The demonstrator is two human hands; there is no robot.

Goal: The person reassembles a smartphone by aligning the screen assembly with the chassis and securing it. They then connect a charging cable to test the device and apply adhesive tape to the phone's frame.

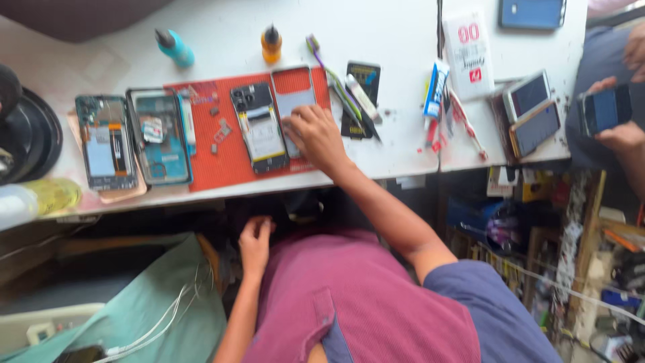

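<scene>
The right hand (316, 134) lies palm down on the red work mat (228, 168) on the white desk (390, 40), fingers spread loosely and gripping nothing; its fingertips rest on the lower edge of a grey phone back cover (293, 97). Just to its left, touching the mat, lies an opened phone (259, 128) with its insides showing. Further left of that hand sit a teal phone frame (160, 138) and another opened phone (105, 142). Just right of the hand lie tweezers and slim tools (353, 97), and beyond them a tube (435, 91). The left hand (255, 238) hangs below the desk edge, near the lap, fingers curled in; whether it holds anything cannot be told. At the far right another person's hand (621, 138) holds a dark phone (603, 111).
</scene>
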